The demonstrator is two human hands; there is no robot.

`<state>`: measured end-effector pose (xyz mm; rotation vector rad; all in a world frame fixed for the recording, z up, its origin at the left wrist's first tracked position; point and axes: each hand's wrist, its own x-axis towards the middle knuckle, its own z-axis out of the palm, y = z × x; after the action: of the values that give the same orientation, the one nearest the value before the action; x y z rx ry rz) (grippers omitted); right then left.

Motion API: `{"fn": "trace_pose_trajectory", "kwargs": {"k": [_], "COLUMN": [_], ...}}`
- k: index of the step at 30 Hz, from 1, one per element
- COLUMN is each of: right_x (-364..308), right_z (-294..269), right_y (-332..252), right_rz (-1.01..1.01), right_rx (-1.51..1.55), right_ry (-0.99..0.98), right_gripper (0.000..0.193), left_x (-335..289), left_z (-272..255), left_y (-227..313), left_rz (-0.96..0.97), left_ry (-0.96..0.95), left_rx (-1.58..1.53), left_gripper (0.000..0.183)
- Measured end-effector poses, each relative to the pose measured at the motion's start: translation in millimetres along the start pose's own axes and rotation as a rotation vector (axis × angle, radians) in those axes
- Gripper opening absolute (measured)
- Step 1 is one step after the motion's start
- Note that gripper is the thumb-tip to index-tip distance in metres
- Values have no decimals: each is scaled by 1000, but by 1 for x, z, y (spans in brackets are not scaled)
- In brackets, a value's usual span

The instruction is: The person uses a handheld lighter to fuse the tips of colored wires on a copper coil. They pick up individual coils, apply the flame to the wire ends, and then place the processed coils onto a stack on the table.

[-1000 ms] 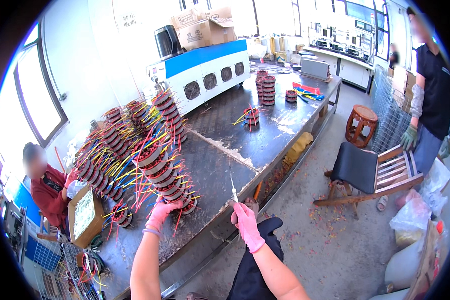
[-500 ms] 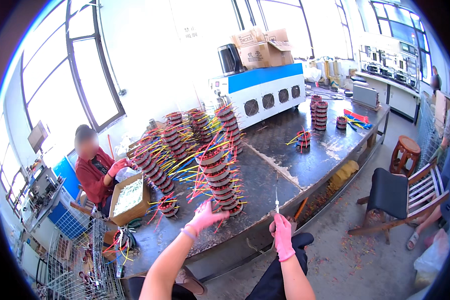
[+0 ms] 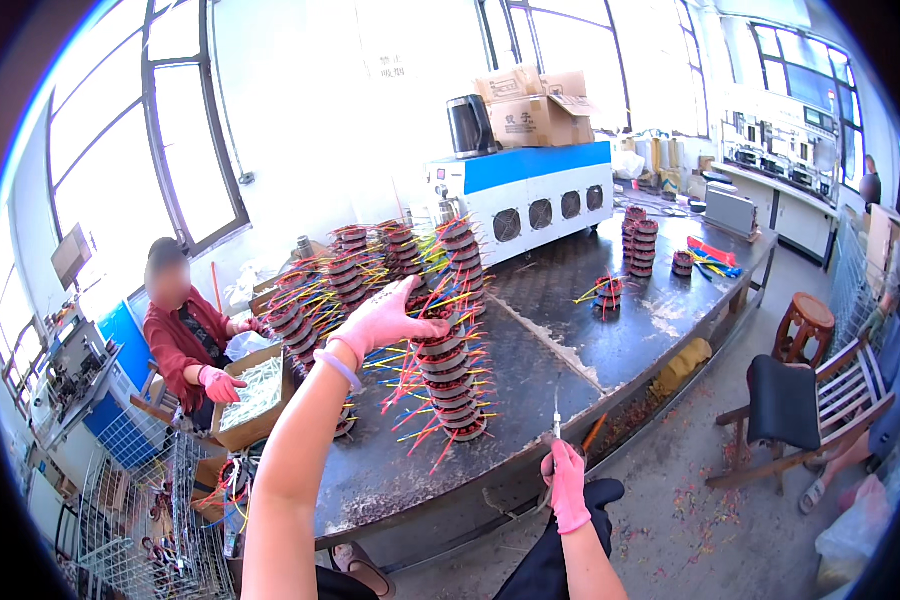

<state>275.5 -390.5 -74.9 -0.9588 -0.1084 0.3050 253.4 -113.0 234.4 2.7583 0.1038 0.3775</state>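
My left hand [image 3: 382, 322], in a pink glove with a pale band at the wrist, reaches over the top of a tall stack of wound stator cores [image 3: 448, 375]. Its thumb is at the near side of the upper ring and its fingers stretch out beyond, apart. Part of the stack's top is hidden behind the hand. Red, yellow and blue lead wires stick out around the stack. Low by the table's front edge, my right hand [image 3: 567, 480], also pink-gloved, is closed around a slim tool [image 3: 557, 412] with a white collar and a thin tip pointing up.
More stator stacks [image 3: 348, 268] stand behind and left. Smaller stacks [image 3: 642, 248] and a short one [image 3: 607, 293] sit farther right on the dark table [image 3: 540, 275]. A co-worker [image 3: 185, 340] reaches into a carton [image 3: 255, 395] of white pieces. A chair [image 3: 785, 400] stands right.
My left hand has risen from the foot of the stator stack to its top. My right hand still holds the tool in nearly the same place. The co-worker's hand has moved over the carton.
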Motion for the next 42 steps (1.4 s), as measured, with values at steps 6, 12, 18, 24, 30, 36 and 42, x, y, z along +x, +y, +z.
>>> {"fn": "trace_pose_trajectory", "kwargs": {"k": [6, 12, 18, 24, 30, 36, 42], "right_x": [-2, -38, -111, -187, -199, -189, -183], "right_z": [-3, -6, 22, 57, 95, 106, 116], "right_y": [-7, -47, -65, -42, -11, -3, -1], "right_rz": [-69, -3, 123, 492, 725, 730, 784], "right_rx": [-20, 15, -179, -322, -507, -527, -556], "right_ry": [10, -21, -51, -169, -292, -364, -347], "right_gripper": [30, 35, 42, 40, 36, 37, 38], "left_x": [2, -43, -190, -272, -288, -280, -270], "left_z": [12, -4, 11, 70, 109, 122, 135], "left_y": [6, 2, -64, -139, -195, -190, -168], "left_rz": [-20, 80, 23, -215, -112, -146, -220], "left_ry": [56, 191, 76, -99, -26, -36, -16], "left_rx": [-139, -481, -361, -121, -2, -47, 45], "left_gripper": [85, 87, 99, 102, 97, 100, 107]}}
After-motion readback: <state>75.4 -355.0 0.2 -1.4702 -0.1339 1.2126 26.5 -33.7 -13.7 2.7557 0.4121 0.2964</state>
